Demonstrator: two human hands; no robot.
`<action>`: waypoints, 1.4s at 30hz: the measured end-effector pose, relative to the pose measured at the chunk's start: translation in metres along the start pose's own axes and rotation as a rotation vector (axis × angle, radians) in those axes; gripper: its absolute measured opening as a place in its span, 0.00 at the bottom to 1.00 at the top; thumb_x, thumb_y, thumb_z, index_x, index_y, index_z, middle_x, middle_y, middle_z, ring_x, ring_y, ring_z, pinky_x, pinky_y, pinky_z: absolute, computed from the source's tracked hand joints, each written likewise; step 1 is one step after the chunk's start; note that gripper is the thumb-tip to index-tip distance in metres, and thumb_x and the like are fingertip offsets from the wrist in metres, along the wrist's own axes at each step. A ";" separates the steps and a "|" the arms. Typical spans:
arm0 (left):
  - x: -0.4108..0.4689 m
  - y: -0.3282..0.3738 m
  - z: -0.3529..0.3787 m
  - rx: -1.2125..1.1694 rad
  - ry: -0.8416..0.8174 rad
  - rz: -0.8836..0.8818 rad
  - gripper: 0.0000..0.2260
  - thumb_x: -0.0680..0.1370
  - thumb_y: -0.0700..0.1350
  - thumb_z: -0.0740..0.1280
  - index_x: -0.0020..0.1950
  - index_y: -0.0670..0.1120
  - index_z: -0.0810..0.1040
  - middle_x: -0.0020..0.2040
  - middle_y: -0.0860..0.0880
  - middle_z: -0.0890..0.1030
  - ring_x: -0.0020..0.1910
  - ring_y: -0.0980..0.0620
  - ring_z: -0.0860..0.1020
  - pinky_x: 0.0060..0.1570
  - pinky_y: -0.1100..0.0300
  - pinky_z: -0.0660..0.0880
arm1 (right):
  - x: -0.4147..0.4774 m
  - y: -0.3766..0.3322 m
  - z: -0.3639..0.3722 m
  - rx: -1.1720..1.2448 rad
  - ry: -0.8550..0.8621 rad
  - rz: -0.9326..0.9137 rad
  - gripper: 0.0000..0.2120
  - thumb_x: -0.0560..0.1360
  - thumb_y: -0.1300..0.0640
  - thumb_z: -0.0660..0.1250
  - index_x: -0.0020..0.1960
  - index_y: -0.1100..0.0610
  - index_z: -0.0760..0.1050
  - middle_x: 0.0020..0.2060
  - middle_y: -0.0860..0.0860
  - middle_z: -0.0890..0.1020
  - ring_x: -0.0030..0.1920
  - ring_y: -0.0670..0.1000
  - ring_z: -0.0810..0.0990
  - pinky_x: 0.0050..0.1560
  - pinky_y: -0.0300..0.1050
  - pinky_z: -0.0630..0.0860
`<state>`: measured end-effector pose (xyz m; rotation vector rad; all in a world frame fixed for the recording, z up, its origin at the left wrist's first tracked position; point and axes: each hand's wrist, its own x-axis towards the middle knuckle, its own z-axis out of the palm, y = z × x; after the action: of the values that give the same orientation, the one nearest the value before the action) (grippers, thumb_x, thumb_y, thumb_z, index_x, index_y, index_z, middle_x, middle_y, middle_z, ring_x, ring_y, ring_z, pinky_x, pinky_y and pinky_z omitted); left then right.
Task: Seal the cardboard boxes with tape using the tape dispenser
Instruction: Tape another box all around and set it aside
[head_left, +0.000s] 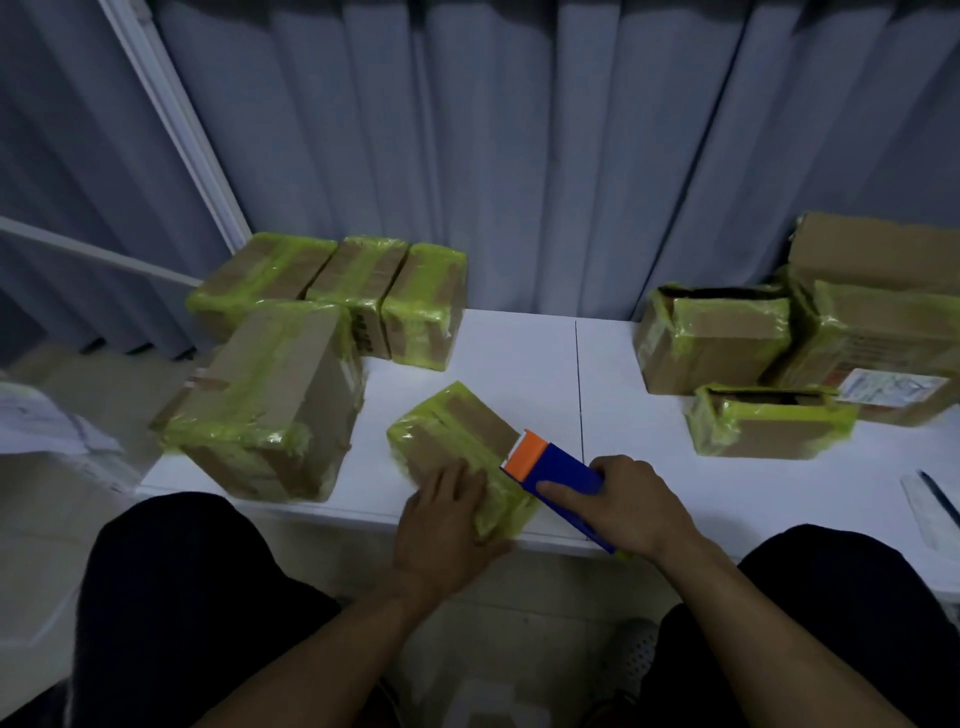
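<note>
A small cardboard box (457, 441) wrapped in yellow-green tape lies near the front edge of the white table (519, 364). My left hand (441, 525) rests flat on its near end, fingers straight. My right hand (623, 504) grips a blue tape dispenser (563, 470), whose orange head sits against the box's right side. A strip of yellow-green tape trails from the dispenser under my right wrist.
A larger taped box (270, 405) stands at left, with three taped boxes (358, 291) behind it. At right are two boxes with open tops (717, 338) (769, 421) and a bigger stack (883, 322). A grey curtain hangs behind. A pen (940, 499) lies at far right.
</note>
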<state>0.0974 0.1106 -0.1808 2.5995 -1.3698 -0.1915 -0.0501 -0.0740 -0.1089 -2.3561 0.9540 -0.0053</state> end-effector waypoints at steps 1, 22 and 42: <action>0.002 -0.002 0.006 0.028 0.016 0.025 0.37 0.72 0.69 0.64 0.76 0.51 0.65 0.75 0.47 0.64 0.74 0.45 0.64 0.64 0.50 0.72 | -0.001 0.000 0.000 0.002 0.000 -0.007 0.29 0.69 0.25 0.67 0.43 0.52 0.76 0.37 0.47 0.82 0.37 0.45 0.82 0.40 0.45 0.82; 0.000 -0.015 -0.078 -0.953 0.031 -0.254 0.14 0.81 0.55 0.64 0.62 0.53 0.81 0.58 0.59 0.82 0.55 0.60 0.80 0.57 0.59 0.77 | -0.037 -0.010 0.000 0.207 -0.064 -0.134 0.19 0.71 0.32 0.72 0.46 0.47 0.77 0.39 0.44 0.83 0.37 0.41 0.81 0.38 0.32 0.73; -0.020 -0.011 -0.089 -1.133 0.072 -0.326 0.05 0.78 0.47 0.71 0.51 0.50 0.86 0.45 0.56 0.86 0.41 0.64 0.80 0.44 0.66 0.74 | -0.040 -0.025 0.000 0.336 -0.136 -0.262 0.19 0.68 0.31 0.70 0.45 0.45 0.77 0.39 0.37 0.82 0.38 0.42 0.82 0.37 0.33 0.74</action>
<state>0.1132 0.1428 -0.0968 1.7711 -0.4992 -0.6760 -0.0637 -0.0338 -0.0875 -2.1195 0.5281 -0.0997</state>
